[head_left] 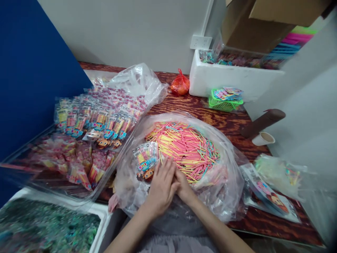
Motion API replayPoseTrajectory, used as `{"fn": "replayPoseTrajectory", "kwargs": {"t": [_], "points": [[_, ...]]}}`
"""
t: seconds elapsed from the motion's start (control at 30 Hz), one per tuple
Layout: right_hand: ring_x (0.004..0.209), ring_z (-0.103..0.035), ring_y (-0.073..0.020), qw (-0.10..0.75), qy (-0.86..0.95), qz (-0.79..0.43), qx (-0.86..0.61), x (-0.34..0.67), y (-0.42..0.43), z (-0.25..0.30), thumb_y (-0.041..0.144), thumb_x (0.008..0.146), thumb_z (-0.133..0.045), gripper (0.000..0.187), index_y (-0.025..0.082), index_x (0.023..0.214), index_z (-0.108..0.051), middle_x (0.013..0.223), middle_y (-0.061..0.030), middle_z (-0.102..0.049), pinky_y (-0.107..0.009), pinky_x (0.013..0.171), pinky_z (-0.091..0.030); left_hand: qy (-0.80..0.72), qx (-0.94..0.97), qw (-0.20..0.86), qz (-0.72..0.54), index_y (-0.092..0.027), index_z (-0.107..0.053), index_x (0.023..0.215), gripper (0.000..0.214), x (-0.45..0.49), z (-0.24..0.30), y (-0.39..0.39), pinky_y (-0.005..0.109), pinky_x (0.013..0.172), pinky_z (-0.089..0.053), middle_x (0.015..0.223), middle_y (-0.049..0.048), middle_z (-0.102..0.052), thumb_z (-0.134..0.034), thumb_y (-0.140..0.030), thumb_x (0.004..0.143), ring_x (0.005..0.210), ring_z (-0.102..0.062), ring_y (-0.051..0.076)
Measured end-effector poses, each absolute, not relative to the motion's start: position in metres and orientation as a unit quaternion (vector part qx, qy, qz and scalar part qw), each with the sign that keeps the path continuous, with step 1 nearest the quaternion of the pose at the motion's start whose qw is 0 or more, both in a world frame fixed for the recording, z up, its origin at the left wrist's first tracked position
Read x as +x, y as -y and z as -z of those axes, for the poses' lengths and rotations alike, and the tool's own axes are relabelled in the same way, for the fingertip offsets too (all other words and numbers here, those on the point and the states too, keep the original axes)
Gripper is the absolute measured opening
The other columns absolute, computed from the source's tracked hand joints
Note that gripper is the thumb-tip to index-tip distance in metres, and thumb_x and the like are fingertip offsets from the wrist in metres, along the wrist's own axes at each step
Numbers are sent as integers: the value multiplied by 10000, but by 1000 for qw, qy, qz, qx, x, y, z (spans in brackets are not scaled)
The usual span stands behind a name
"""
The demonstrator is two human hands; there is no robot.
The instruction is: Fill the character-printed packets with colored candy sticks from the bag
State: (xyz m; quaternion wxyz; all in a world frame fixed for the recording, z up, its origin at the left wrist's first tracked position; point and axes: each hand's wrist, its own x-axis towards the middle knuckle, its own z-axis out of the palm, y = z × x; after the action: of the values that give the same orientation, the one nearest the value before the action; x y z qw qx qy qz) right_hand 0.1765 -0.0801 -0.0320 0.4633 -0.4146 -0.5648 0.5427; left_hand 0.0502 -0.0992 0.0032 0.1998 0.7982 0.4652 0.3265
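My left hand (163, 184) lies with its fingers stretched out and pressed side by side, at the near edge of a heap of thin coloured sticks (184, 147). My right hand (183, 186) meets it from the right; most of its fingers are hidden behind the left, and whether something is between the palms cannot be seen. The pink, yellow and blue-green sticks lie in a large clear plastic bag (226, 151) spread open on the table. Just left of my hands, several flat printed packets (146, 158) with a cartoon head lie fanned on the bag.
A clear tray (105, 181) on the left holds filled packets (101, 126) and wrapped pink sweets (113, 96). Behind are a red bag (180, 84), a green basket (225, 104) and a white foam box (231, 79). A brown flask (260, 123) and paper cup (263, 138) stand right.
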Motion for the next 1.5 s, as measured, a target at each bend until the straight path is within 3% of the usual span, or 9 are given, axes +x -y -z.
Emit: {"fn": "replayPoseTrajectory", "kwargs": {"t": [0.13, 0.3, 0.53, 0.7, 0.83, 1.1, 1.2, 1.33, 1.5], "points": [[886, -587, -227, 449, 571, -551, -410, 179, 80, 29, 447, 896, -514, 277, 228, 968, -668, 925, -48, -652, -334, 851, -461, -495, 765, 234, -339, -236, -184, 1512, 581, 43, 2, 100, 466, 1148, -265, 1537, 119, -337, -398, -272, 973, 1417, -305, 237], [840, -598, -186, 454, 555, -537, -445, 189, 76, 10, 311, 895, -559, 153, 228, 853, -681, 838, -12, -648, -274, 801, -445, -561, 739, 208, -311, -191, -571, 1211, 307, 33, 10, 98, 390, 925, -451, 1138, 103, -648, -377, -224, 974, 1063, -580, 228], [809, -610, -173, 456, 553, -544, -436, 195, 82, -4, 272, 888, -570, 138, 221, 859, -695, 811, -11, -660, -267, 783, -453, -618, 767, 61, -161, -163, -533, 1251, 425, 45, 29, 102, 439, 871, -376, 1080, 121, -605, -601, -326, 864, 1010, -521, 290], [827, -613, -171, 460, 557, -535, -438, 197, 85, -7, 247, 884, -577, 127, 224, 865, -701, 837, -14, -674, -267, 798, -450, -616, 763, 79, -180, -184, -615, 895, 107, 42, 31, 103, 392, 835, -364, 886, 65, -598, -542, -263, 903, 886, -528, 241], [837, -614, -171, 461, 565, -532, -431, 199, 86, -12, 243, 896, -566, 138, 229, 893, -703, 852, -15, -670, -268, 797, -452, -601, 760, 91, -228, -192, -633, 835, 189, 38, 33, 104, 351, 785, -378, 862, 59, -584, -478, -229, 937, 861, -525, 222], [862, -617, -176, 470, 577, -511, -430, 204, 87, -19, 214, 893, -564, 146, 241, 899, -708, 871, -19, -673, -280, 813, -452, -603, 626, 308, -386, -217, -686, 1107, 271, 28, 12, 91, 308, 756, -434, 883, 54, -641, -509, -264, 908, 827, -589, 193], [848, -617, -174, 470, 579, -508, -432, 205, 88, -19, 210, 892, -564, 149, 241, 897, -710, 848, -15, -669, -279, 799, -450, -597, 455, 437, -495, -209, -732, 981, 239, 25, 7, 86, 286, 779, -450, 924, 44, -691, -636, -352, 815, 868, -613, 188], [856, -620, -180, 471, 571, -512, -435, 204, 90, -20, 232, 891, -572, 140, 239, 907, -711, 853, -17, -674, -286, 799, -451, -547, 228, 588, -551, -170, -702, 836, 329, 28, -1, 83, 232, 633, -458, 781, 5, -676, -806, -397, 622, 691, -596, 134], [847, -613, -183, 469, 566, -511, -446, 203, 92, -25, 215, 876, -577, 148, 243, 888, -722, 856, -22, -677, -290, 798, -453, -481, 173, 617, -599, -156, -594, 698, 313, 32, -15, 81, 178, 533, -406, 623, -45, -564, -805, -381, 641, 548, -499, 69]]}}
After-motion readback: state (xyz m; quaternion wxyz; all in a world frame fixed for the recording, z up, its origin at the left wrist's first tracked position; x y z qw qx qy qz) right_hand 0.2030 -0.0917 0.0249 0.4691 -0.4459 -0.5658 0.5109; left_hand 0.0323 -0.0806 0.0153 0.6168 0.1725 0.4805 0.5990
